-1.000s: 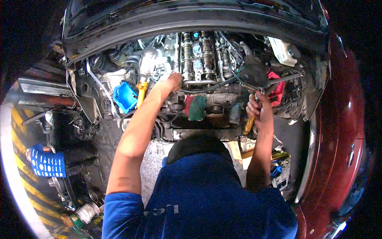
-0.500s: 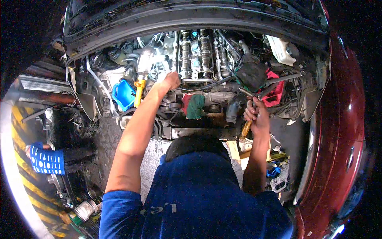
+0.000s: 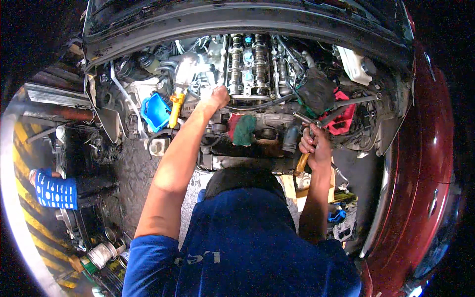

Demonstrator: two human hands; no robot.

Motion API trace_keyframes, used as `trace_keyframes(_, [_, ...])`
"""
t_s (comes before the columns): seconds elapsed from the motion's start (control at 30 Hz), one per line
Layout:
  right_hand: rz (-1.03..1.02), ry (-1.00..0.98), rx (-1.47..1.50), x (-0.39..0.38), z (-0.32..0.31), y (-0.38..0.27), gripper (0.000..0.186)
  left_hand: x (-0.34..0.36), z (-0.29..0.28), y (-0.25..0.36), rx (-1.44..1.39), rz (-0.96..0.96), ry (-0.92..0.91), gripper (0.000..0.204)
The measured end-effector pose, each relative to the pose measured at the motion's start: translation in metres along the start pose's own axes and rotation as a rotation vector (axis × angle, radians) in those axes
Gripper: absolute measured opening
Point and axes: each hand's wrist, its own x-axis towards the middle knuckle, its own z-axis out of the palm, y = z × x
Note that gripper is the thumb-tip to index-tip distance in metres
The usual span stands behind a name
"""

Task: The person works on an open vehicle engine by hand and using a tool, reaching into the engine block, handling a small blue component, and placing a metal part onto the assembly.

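My left hand (image 3: 216,98) is closed in a fist at the near left corner of the open engine (image 3: 247,74). What its fingers hold, if anything, is hidden. In my right hand (image 3: 316,143) is a ratchet wrench (image 3: 300,164) with an amber handle pointing down toward me. Its metal head, with a long socket (image 3: 302,118) pointing left, sticks out above my fingers. Just beyond that hand, a long wrench (image 3: 363,100) lies across a red tray (image 3: 343,120). A green rag (image 3: 243,131) and a red rag (image 3: 232,123) lie between my hands.
Left of the engine, a yellow work light (image 3: 176,109) glows beside a blue tray (image 3: 156,113). The raised hood (image 3: 247,22) spans the far side. A cardboard box (image 3: 290,188) is at lower right, near a dark red car (image 3: 415,163). Someone in a blue patterned top (image 3: 55,191) is at far left.
The whole view has shifted slightly. My right hand has come a little nearer and left, with the ratchet wrench still in it. The left hand keeps its place at the engine corner.
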Motion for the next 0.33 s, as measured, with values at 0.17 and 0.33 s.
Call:
trace_keyframes(0.17, [0.035,-0.008,-0.026,-0.001,0.006,0.006,0.024,-0.019,-0.006,-0.002,-0.662,-0.260,0.164,0.020])
trace_keyframes(0.33, [0.041,0.023,-0.031,-0.003,0.007,0.005,0.022,-0.023,-0.070,0.024,-0.190,-0.138,-0.036,0.020])
